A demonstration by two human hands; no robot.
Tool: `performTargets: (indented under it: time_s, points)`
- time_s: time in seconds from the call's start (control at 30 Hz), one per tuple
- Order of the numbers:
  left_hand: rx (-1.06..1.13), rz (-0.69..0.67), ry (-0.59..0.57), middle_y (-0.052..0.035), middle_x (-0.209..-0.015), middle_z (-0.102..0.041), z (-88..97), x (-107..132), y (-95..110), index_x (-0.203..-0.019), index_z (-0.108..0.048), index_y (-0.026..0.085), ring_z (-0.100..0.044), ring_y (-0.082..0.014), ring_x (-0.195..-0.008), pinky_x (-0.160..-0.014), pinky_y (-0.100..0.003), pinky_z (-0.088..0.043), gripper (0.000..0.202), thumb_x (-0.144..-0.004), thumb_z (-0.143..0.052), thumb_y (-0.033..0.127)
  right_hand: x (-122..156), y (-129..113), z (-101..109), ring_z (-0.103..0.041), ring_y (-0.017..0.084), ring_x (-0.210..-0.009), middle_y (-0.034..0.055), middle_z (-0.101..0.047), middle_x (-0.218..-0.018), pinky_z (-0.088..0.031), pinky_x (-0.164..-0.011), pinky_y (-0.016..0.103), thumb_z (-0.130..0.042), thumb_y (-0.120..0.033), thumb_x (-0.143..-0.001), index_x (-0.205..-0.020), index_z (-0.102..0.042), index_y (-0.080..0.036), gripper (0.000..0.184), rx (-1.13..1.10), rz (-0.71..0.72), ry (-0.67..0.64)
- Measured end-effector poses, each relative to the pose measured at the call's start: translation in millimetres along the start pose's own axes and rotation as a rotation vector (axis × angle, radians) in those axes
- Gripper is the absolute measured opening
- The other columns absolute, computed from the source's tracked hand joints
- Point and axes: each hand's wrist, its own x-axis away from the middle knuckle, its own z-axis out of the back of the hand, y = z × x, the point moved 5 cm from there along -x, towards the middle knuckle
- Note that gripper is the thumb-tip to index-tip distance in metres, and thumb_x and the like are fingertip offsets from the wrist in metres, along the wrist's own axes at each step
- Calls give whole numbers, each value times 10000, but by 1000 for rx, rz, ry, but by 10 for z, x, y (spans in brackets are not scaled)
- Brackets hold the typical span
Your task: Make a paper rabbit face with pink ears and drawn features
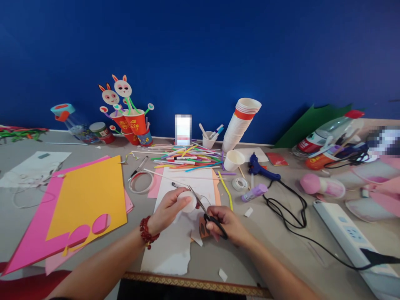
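Note:
My left hand (170, 210), with a red bead bracelet at the wrist, pinches a round white paper piece (186, 202) between thumb and fingers. My right hand (227, 225) is closed around the black handles of a pair of scissors (200, 200). The blades point up and left, against or just beside the right edge of the paper piece; I cannot tell whether they touch it. Under both hands lie white paper sheets (168, 254), one with a torn edge. A brown piece with dark ovals (203, 228) lies below the scissors.
Coloured sticks (187, 156), a white cup (233, 161) and leaning stacked cups (239, 125) stand behind. On the right are a blue glue gun (261, 168), a purple glue stick (254, 193), a cable and a power strip (346, 233). Yellow card (90, 191) lies left, near rabbit-faced cups (136, 121).

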Motion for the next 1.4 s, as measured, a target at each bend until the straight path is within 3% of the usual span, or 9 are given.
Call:
performTargets:
  time_s: [1.4]
  points:
    - [116, 14, 36, -62, -817, -675, 28, -2, 21, -864, -667, 140, -580, -171, -733, -674, -252, -461, 261, -908, -574, 380, 7, -58, -6, -354, 68, -360, -73, -472, -399, -246, -409, 194, -684, -773, -634, -599, -408, -213, 626, 69, 25, 12]
